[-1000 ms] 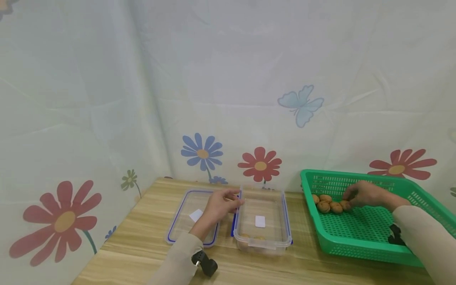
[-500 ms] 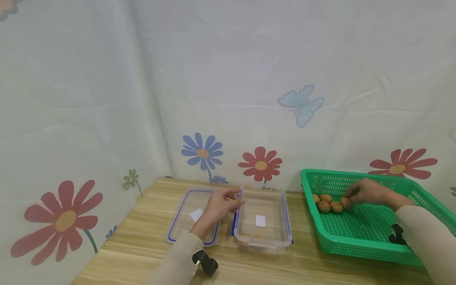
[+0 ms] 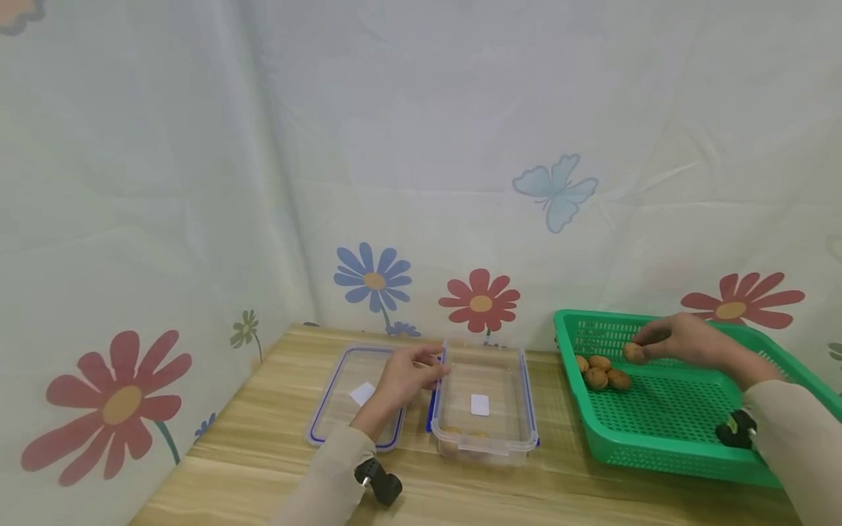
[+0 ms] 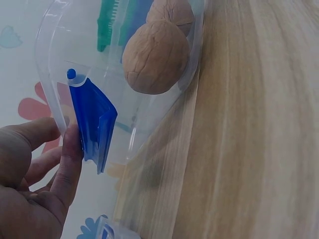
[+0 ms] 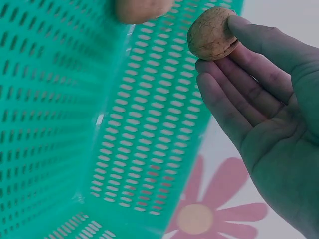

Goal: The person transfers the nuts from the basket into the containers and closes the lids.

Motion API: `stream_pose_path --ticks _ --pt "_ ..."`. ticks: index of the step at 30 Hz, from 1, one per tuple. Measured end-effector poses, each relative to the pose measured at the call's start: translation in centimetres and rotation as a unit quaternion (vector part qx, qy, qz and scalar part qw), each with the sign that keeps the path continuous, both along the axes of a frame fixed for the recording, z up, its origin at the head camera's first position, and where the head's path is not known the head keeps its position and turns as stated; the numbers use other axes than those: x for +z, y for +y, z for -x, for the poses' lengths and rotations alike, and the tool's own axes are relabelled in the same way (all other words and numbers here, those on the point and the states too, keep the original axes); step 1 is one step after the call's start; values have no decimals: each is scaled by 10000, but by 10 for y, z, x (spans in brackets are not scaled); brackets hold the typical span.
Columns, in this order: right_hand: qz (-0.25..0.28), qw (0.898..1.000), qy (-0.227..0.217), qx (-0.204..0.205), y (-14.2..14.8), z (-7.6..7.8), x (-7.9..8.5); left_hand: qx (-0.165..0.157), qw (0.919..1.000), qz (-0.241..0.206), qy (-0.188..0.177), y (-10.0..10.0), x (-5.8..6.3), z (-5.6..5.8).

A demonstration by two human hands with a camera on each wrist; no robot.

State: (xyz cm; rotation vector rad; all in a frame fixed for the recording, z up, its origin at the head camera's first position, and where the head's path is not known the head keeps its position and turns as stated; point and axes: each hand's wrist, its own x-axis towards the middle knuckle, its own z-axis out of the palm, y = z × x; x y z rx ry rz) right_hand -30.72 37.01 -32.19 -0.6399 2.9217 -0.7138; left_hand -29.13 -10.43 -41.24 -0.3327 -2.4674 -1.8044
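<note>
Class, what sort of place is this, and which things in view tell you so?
Probably an indoor tabletop workspace: a flower-print sheet hangs behind a wood-grain table, which holds a basket of walnuts and a clear box.

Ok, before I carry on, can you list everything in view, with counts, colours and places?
basket: one, green, right side of the table
walnuts in the basket: at least four, brown, far left corner
held walnut: one, brown, in the right hand
box: one, clear with blue clip, table middle
walnuts in the box: at least two, brown, near end
lid: one, clear with blue seal, left of the box
labels: two, white, at box and lid
table: one, wood-toned, beneath
backdrop: pale, printed flowers and butterfly, behind
sleeves: two, beige, both arms
wrist devices: two, black, one per wrist
left hand: one, bare, pinching the box's left rim
right hand: one, bare, over the basket
</note>
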Motion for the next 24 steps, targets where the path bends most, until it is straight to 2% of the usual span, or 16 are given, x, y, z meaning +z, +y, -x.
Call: stream_pose_path --ticks 14,24 --pt "-86 9968 792 51 -44 -28 41 17 10000 -36 20 0 -1 1" --pt "266 9951 939 185 -72 -55 57 -15 9999 -85 59 1 -1 1"
